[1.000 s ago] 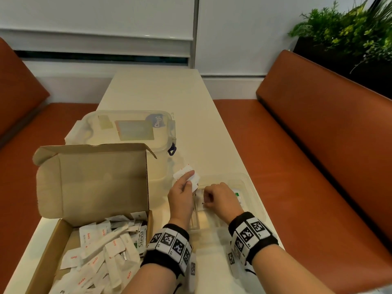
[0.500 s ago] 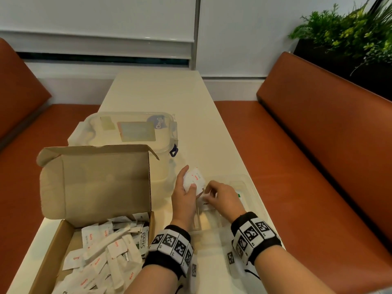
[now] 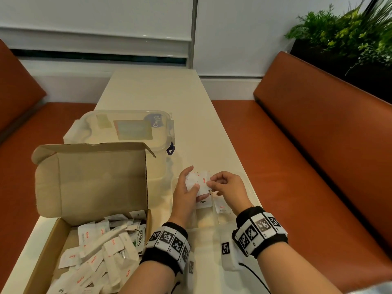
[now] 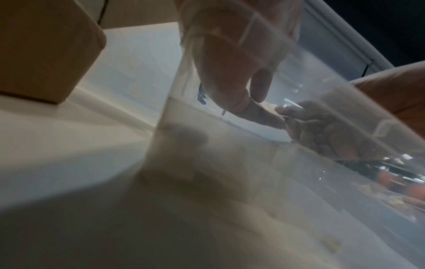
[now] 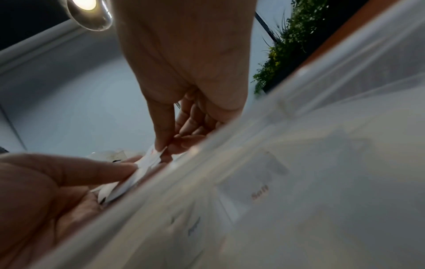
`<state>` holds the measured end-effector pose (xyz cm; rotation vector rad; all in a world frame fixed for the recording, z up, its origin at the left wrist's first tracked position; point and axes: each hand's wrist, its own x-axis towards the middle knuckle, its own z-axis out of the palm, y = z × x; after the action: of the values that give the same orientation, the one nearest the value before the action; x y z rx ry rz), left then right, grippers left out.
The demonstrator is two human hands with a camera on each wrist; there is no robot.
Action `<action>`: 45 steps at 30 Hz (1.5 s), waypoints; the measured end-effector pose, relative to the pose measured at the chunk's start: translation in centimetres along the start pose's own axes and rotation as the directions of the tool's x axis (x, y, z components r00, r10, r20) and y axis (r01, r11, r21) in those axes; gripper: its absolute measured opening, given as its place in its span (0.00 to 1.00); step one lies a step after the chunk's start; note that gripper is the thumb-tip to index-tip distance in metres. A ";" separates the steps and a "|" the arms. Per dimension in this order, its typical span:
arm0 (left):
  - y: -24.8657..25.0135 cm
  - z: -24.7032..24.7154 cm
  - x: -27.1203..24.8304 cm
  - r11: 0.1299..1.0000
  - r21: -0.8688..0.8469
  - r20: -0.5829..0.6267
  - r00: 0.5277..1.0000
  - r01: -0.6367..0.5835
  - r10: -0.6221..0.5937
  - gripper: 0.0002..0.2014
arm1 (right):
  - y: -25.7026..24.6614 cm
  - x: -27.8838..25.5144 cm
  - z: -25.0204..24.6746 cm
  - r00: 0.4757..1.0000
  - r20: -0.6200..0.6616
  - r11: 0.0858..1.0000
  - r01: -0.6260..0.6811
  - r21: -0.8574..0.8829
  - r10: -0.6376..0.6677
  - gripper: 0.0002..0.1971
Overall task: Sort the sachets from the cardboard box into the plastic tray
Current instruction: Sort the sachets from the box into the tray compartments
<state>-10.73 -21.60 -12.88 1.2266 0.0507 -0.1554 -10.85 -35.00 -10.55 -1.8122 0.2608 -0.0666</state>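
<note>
An open cardboard box (image 3: 51,240) at the near left holds several white sachets (image 3: 101,245). Right of it sits the clear plastic tray (image 3: 253,194); a pepper sachet (image 3: 203,203) and a salt sachet (image 3: 222,208) lie in separate compartments. My left hand (image 3: 187,187) holds a small stack of white sachets (image 3: 198,181) above the tray. My right hand (image 3: 224,184) pinches the edge of the top salt sachet (image 5: 152,157) of that stack between thumb and forefinger. Through the tray wall, the left wrist view shows both hands (image 4: 271,116) meeting.
A clear lidded plastic container (image 3: 127,132) stands behind the cardboard box. The cream table (image 3: 157,90) runs away from me between two orange benches (image 3: 297,158). A planter with green plants (image 3: 343,41) sits behind the right bench.
My right hand rose from the tray's compartments to the stack in my left hand and took hold of the top sachet. The left hand turned the stack toward it.
</note>
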 end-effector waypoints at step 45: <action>-1.2 0.0 0.6 0.972 0.234 -0.107 0.993 -0.031 0.057 0.03 | 1.2 0.1 -0.6 0.993 0.113 0.993 0.035 -0.110 -0.022 0.06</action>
<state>-10.36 -22.06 -14.11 1.4682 0.1058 -0.0537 -11.00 -35.89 -11.61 -1.9238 0.1618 0.0298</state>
